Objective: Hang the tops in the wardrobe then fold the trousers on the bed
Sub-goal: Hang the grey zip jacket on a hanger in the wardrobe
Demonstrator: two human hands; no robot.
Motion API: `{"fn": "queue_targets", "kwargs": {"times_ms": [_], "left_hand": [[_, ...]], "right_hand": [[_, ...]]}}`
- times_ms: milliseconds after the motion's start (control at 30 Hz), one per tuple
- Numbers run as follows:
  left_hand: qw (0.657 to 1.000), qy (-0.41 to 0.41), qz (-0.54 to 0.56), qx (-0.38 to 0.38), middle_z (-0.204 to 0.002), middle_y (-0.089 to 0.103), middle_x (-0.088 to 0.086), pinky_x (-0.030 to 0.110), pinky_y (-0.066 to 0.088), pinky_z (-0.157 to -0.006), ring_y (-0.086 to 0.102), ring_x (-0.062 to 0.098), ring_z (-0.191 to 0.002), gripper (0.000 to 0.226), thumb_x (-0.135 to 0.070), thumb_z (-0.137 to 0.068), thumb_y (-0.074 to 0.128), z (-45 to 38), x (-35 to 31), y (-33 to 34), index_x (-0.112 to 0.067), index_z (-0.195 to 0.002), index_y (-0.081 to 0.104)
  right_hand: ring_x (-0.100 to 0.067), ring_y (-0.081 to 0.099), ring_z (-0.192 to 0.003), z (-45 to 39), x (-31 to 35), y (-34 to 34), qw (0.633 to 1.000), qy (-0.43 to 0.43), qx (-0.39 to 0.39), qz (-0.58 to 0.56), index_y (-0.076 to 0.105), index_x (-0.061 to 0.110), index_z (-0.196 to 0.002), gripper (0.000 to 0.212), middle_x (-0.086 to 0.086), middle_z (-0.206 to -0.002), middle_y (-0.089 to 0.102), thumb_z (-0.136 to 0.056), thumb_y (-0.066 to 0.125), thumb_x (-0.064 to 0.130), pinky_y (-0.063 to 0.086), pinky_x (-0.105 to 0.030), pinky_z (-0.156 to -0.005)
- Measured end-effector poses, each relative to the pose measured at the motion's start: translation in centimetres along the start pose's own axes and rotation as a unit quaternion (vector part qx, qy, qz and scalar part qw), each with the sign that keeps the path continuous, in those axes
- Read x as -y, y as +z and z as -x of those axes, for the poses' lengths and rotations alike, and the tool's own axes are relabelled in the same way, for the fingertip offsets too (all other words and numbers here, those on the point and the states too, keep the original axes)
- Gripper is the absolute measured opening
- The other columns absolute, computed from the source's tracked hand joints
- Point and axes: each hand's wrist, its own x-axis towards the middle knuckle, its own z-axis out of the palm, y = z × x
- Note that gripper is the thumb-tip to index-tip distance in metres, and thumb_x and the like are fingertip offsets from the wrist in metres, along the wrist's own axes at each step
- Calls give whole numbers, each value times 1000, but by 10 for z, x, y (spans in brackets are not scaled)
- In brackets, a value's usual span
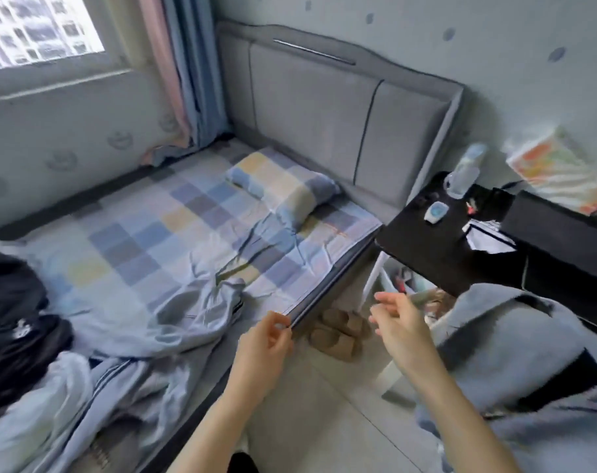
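Head view: both hands are held over the floor beside the bed (174,213), the left hand (266,339) with fingers loosely curled at the mattress edge, perhaps touching the sheet there though blur hides any grip, and the right hand (396,322) with fingers relaxed and spread, holding nothing. Pale grey-blue trousers (174,322) with dark side stripes lie crumpled on the checked sheet near the bed's edge, beside dark clothing (14,322) at far left. A grey garment (515,349) is bunched at right beneath a black table (423,247) carrying a bottle (466,170), and brown slippers (338,332) sit on the floor.
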Motion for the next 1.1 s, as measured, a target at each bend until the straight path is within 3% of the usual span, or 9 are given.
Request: {"fn": "queue_targets", "kwargs": {"times_ms": [200,367,500,700,833,967,1100], "left_hand": [[987,-134,4,-87,-71,70,-16,21,47,-64,64,-2,-68,16,-21,-90,61,-10,106,-92,-37,-90,59],[969,-232,12,-81,-86,70,-3,27,49,-70,65,9,-82,11,-22,-91,60,-49,188,-150,-28,-100,61],[961,-270,4,-66,-92,68,-3,34,53,-79,64,12,-87,11,-19,-91,57,-108,243,-180,-23,-100,62],[956,-286,-68,13,-95,63,-3,29,46,-76,62,19,-92,17,-15,-89,54,-219,313,-180,-15,-105,60],[947,-299,-111,48,-103,62,-1,27,42,-77,60,21,-99,22,-20,-91,55,-310,362,-170,-13,-112,58],[942,-303,-139,48,-115,62,5,26,40,-78,59,22,-101,31,-24,-89,58,-396,407,-151,-11,-118,60],[934,-306,-175,60,-132,53,12,36,44,-96,52,29,-119,43,-30,-89,59,-465,443,-127,-10,-127,54]], "right_hand": [[-22,62,-91,-28,18,151,991,10,124,47,58,18,-107,16,-3,-93,65,-92,55,15,51,-42,-87],[-21,60,-88,-54,12,263,978,65,177,89,55,19,-103,11,-3,-92,64,-93,54,15,48,-34,-82],[-21,62,-93,-89,-9,339,965,139,203,86,57,15,-104,12,-5,-98,63,-93,53,15,50,-38,-87],[-17,59,-73,-171,-52,412,945,268,184,22,57,15,-90,11,-5,-83,61,-98,49,18,49,-30,-67],[-20,58,-70,-250,-90,461,927,329,180,7,57,10,-91,12,-8,-83,59,-97,50,18,49,-31,-65],[-25,59,-77,-336,-123,512,912,364,188,-18,55,5,-102,16,-11,-85,59,-97,49,19,50,-36,-74],[-28,60,-85,-409,-160,553,892,408,190,-30,51,0,-114,31,-17,-99,61,-100,43,27,51,-37,-76]]}}
